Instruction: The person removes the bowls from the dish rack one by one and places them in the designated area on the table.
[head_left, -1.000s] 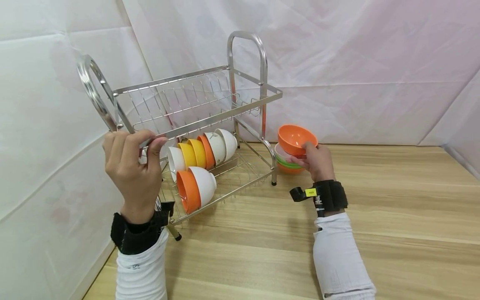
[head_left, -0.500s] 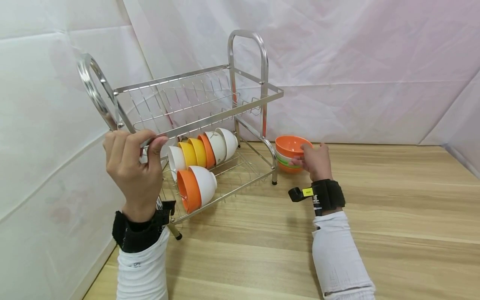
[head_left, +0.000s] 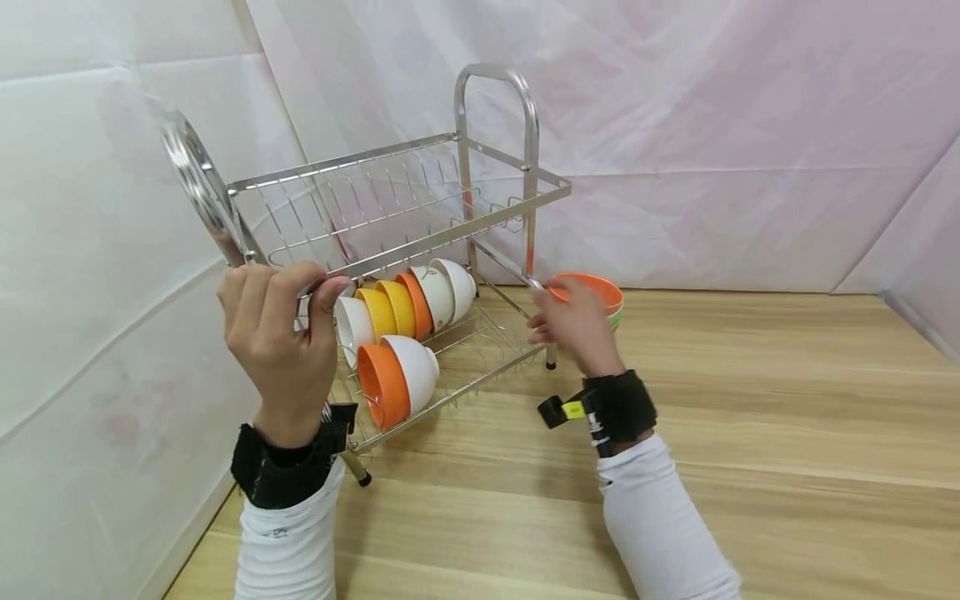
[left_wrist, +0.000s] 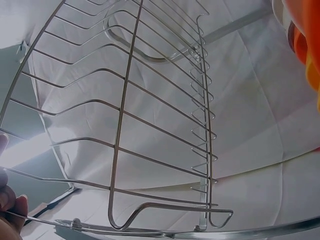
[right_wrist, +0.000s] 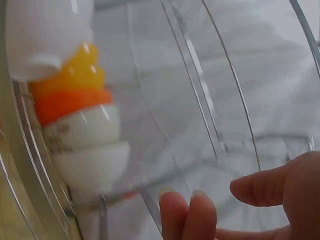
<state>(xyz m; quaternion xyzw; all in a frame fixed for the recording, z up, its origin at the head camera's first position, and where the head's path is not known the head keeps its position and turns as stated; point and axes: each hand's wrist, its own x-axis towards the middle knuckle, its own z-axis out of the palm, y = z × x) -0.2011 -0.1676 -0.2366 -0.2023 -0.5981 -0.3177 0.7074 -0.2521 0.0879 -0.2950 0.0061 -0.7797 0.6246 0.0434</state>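
Observation:
My left hand (head_left: 283, 346) pinches the front left corner of the upper tier of a metal dish rack (head_left: 450, 231); its fingertips (left_wrist: 17, 207) show at the lower left of the left wrist view. The right hand (head_left: 579, 327) holds nothing; thumb and fingers (right_wrist: 175, 215) are apart in the right wrist view. It passes in front of a stack of bowls by the rack's right leg, partly hiding it. An orange bowl (head_left: 606, 290) tops that stack, with a green bowl (head_left: 616, 318) showing below.
On the rack's lower tier, white, yellow and orange bowls (head_left: 395, 307) stand on edge in a back row. An orange bowl (head_left: 381, 385) and a white bowl (head_left: 417, 371) lean together in front. White cloth walls (head_left: 712, 150) enclose the wooden table (head_left: 750, 417).
My right hand has lowered the orange bowl onto the stack, let go and moved left toward the rack. The left hand keeps its hold, shifting slightly right in the view.

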